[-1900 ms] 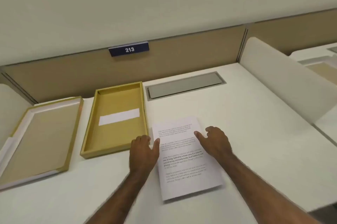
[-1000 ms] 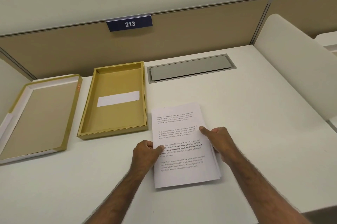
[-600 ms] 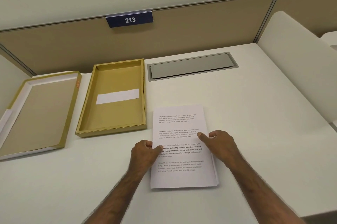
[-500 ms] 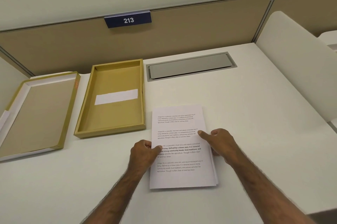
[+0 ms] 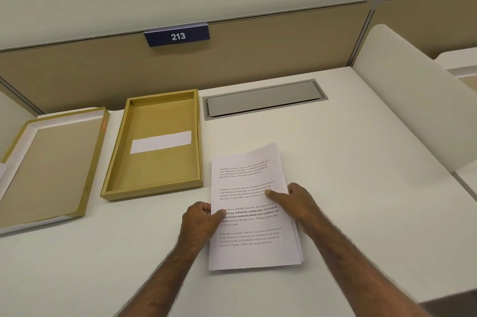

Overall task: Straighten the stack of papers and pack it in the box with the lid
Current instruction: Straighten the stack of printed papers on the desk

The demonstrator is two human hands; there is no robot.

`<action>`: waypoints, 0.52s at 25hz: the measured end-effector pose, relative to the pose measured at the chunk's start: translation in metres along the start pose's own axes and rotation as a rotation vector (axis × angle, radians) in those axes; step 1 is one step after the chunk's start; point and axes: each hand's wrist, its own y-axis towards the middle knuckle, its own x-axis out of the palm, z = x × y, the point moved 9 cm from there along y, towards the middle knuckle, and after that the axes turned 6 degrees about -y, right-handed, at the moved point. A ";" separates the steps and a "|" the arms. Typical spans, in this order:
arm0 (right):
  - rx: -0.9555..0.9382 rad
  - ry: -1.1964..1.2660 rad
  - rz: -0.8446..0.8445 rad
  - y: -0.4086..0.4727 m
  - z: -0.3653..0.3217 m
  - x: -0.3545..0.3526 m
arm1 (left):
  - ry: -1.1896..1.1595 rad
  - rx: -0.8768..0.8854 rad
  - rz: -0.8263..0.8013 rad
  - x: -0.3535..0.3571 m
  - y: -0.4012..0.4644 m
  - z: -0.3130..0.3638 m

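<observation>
A stack of printed white papers [image 5: 247, 247] lies on the white desk in front of me, its far end lifted and bowed. My left hand [image 5: 200, 221] grips the stack's left edge, thumb on top. My right hand [image 5: 296, 200] holds the right edge, thumb pressed on the top sheet. A few lower sheets stick out at the right near corner. The open mustard box [image 5: 144, 182] sits just left of the papers, with a white strip on its floor. Its lid [image 5: 93, 167] lies upside down further left.
A grey cable hatch [image 5: 263, 98] is set into the desk behind the papers. A tan partition with a blue 213 sign [image 5: 178, 36] closes the back. A white curved divider [image 5: 413, 99] bounds the desk on the right.
Both hands closed on the stack's side edges and squared it from a skewed lie. Now its far end rises off the desk and bows.
</observation>
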 end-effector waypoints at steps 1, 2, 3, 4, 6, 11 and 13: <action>-0.007 0.067 -0.014 -0.003 0.000 0.003 | -0.005 0.002 -0.001 0.000 0.000 0.001; 0.001 0.161 -0.063 -0.007 -0.001 0.008 | -0.010 0.002 -0.003 -0.001 0.000 0.001; 0.017 0.236 -0.119 -0.010 0.000 0.013 | -0.012 0.001 -0.006 0.000 0.000 0.001; 0.019 0.269 -0.157 -0.013 0.000 0.017 | -0.013 -0.001 -0.007 -0.001 0.000 0.000; 0.013 0.273 -0.172 -0.016 0.002 0.019 | -0.015 -0.001 -0.008 -0.002 0.000 -0.002; -0.060 -0.209 0.030 -0.022 -0.004 0.005 | -0.014 0.022 0.009 -0.001 -0.002 -0.001; -0.078 -0.434 0.113 -0.030 -0.014 0.004 | -0.004 0.029 0.018 -0.002 -0.003 -0.001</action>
